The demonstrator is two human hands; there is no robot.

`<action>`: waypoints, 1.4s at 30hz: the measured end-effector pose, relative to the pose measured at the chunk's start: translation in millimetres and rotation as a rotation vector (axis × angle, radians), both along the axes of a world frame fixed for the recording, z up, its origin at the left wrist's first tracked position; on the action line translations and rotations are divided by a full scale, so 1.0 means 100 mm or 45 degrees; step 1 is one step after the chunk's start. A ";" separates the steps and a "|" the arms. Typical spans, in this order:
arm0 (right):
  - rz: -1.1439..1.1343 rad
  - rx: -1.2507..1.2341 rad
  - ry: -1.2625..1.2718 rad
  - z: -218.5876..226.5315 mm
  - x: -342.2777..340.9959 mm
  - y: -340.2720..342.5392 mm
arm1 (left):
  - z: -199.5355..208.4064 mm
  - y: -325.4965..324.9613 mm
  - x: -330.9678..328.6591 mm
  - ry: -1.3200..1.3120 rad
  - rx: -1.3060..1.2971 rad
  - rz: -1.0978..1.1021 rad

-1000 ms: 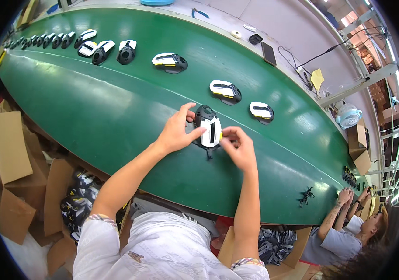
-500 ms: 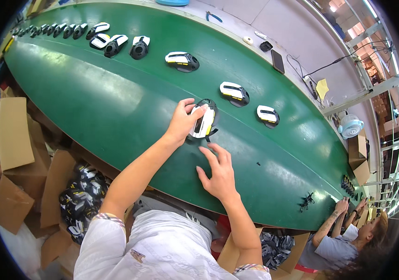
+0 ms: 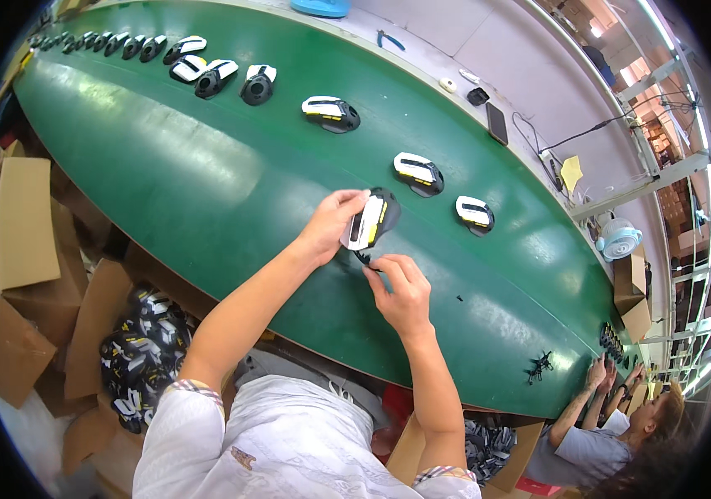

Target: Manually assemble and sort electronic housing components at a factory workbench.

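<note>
- one white-and-black plastic shell (image 3: 371, 219) with yellow trim sits in the left hand, over the near middle of the green desk (image 3: 206, 195); whether its underside touches the surface cannot be told.
- the left hand (image 3: 330, 224) has its grip pressed on the shell's upper left side, its fingers at the edge; the far fingertips are partly hidden.
- the right hand (image 3: 405, 291) seems to pinch a small black strip (image 3: 362, 257) between thumb and forefinger at the shell's near end; whether the strip is joined to the shell is too small to tell.
- the shell looks hollow and thin-walled, so it is probably light and stiff, with little give under the fingers.
- its glossy white top is likely slippery; the darker rim probably offers better purchase.
- a sound hold would be across both long sides, thumb opposite the fingers, without squeezing the slotted middle.
- the black strip looks slender and may bend or snap, so it is best taken close to its base with a gentle pinch.
- two similar shells, a nearer one (image 3: 475, 215) and a farther one (image 3: 419, 174), lie beyond the hands, well apart from a spidery black cluster (image 3: 540, 367) at the right.
</note>
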State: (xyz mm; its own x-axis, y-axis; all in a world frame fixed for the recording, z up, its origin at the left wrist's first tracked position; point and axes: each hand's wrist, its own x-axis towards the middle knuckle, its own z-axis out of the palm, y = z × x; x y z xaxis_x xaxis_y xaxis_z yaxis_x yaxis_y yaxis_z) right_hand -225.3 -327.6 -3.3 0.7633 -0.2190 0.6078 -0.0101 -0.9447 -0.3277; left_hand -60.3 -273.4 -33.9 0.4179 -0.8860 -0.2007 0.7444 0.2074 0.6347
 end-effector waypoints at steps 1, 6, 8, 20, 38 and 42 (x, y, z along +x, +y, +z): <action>0.009 0.002 -0.001 0.02 0.00 -0.01 | 0.01 -0.01 0.03 -0.121 0.048 0.198; -0.061 1.498 -0.290 0.15 -0.25 -0.24 | -0.01 0.06 0.08 -0.791 0.253 0.314; 0.044 1.528 -0.288 0.21 -0.20 -0.32 | -0.02 0.01 -0.02 -1.009 0.085 0.190; 0.199 2.126 -0.534 -0.10 -0.03 -0.59 | -0.05 0.01 -0.09 -0.412 0.029 -0.109; -0.293 1.572 -0.430 -0.04 -0.21 -0.67 | 0.04 0.11 -0.07 -0.547 -0.024 -0.234; -0.104 1.897 -0.409 0.02 -0.28 -0.60 | 0.06 0.10 -0.09 -0.651 0.005 -0.182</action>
